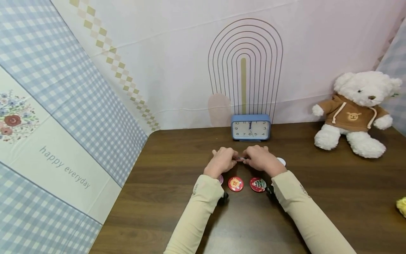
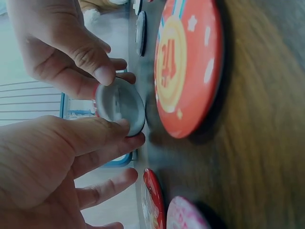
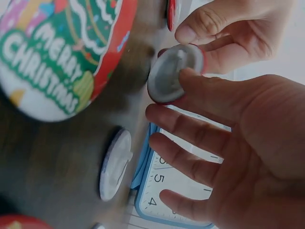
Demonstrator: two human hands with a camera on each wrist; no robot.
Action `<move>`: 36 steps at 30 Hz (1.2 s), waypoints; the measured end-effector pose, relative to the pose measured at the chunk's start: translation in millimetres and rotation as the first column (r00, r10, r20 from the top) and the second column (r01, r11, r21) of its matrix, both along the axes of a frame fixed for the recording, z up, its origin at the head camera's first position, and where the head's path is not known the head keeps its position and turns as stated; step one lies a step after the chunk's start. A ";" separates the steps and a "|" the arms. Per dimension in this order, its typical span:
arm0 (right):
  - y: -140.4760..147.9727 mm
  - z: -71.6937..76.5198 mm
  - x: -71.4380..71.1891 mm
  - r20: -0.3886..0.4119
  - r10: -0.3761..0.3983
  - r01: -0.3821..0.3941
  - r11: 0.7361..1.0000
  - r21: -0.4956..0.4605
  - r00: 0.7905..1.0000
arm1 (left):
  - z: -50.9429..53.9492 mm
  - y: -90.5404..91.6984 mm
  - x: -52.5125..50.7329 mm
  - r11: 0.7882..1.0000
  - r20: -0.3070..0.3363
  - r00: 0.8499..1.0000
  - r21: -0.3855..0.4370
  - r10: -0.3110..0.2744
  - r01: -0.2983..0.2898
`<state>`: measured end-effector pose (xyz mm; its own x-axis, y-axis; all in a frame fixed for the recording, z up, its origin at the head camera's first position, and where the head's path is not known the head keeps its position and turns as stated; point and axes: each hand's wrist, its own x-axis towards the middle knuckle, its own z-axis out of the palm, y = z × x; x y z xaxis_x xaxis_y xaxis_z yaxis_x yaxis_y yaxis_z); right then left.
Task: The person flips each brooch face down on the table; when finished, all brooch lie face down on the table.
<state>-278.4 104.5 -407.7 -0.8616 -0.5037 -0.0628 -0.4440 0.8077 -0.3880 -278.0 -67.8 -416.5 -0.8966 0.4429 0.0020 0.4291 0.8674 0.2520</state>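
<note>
Both hands pinch one round pin badge [image 1: 240,159] between them, its grey metal back [image 2: 110,98] showing in the wrist views. My left hand [image 1: 223,160] holds the left edge with thumb and fingertips; my right hand [image 1: 260,158] pinches the right edge, its other fingers spread in the right wrist view. Nearer me on the table lie a red badge with a gold centre [image 1: 235,183] and a red Christmas tree badge [image 1: 258,184]. A pink badge [image 1: 220,179] is partly hidden by the left wrist. Beside the right hand lies a badge turned back-up [image 1: 281,161].
A blue clock [image 1: 251,127] stands behind the hands, near the wall. At the right back sits a white teddy bear [image 1: 355,114] in a brown hoodie. Something yellow [image 1: 401,206] shows at the right edge. Another red badge [image 2: 152,200] appears in the left wrist view.
</note>
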 end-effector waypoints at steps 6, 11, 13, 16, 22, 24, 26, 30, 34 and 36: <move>2.8 1.2 1.6 -0.070 0.014 -0.016 0.999 -0.038 0.997 | 1.4 -1.4 -0.4 0.999 0.000 1.000 0.033 0.004 -0.004; 2.6 -1.0 0.2 -0.111 0.022 -0.029 0.997 -0.065 0.994 | 0.7 -3.4 -1.0 0.998 -0.037 0.999 0.057 0.002 0.000; 2.6 -1.7 -0.1 -0.128 0.022 -0.033 0.996 -0.078 0.991 | 1.0 -4.0 -1.1 0.998 -0.058 0.998 0.064 0.005 -0.002; 2.2 -3.0 0.8 -0.161 0.021 -0.039 0.993 -0.108 0.987 | 1.1 -4.7 -1.3 0.997 -0.088 0.996 0.074 0.009 -0.002; 1.5 -5.3 4.7 -0.210 -0.009 -0.025 0.987 -0.158 0.978 | 1.8 -3.4 -0.9 0.994 -0.112 0.994 0.105 0.005 0.007; 2.3 -5.8 6.1 -0.209 -0.019 -0.017 0.985 -0.171 0.978 | 2.0 -2.0 -0.4 0.993 -0.109 0.994 0.120 0.020 -0.007; 3.1 -6.5 7.1 -0.209 -0.021 -0.019 0.982 -0.186 0.978 | 2.0 -0.7 0.5 0.990 -0.093 0.995 0.140 0.044 -0.030; 4.0 -8.0 6.7 -0.210 -0.016 -0.030 0.977 -0.213 0.978 | -1.8 2.0 -0.2 0.983 -0.080 0.992 0.168 0.093 -0.078; 4.3 -8.1 6.3 -0.220 -0.009 -0.041 0.974 -0.222 0.975 | -1.6 5.4 0.0 0.981 -0.064 0.992 0.171 0.109 -0.096; 4.8 -8.2 6.4 -0.226 -0.010 -0.042 0.974 -0.221 0.974 | 2.9 7.4 2.5 0.981 -0.037 0.993 0.164 0.113 -0.106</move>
<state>-272.0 109.2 -415.9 -0.8322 -0.4967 0.2465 -0.5524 0.7040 -0.4464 -275.5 -60.3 -413.6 -0.9369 0.3326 0.1077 0.3481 0.8592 0.3750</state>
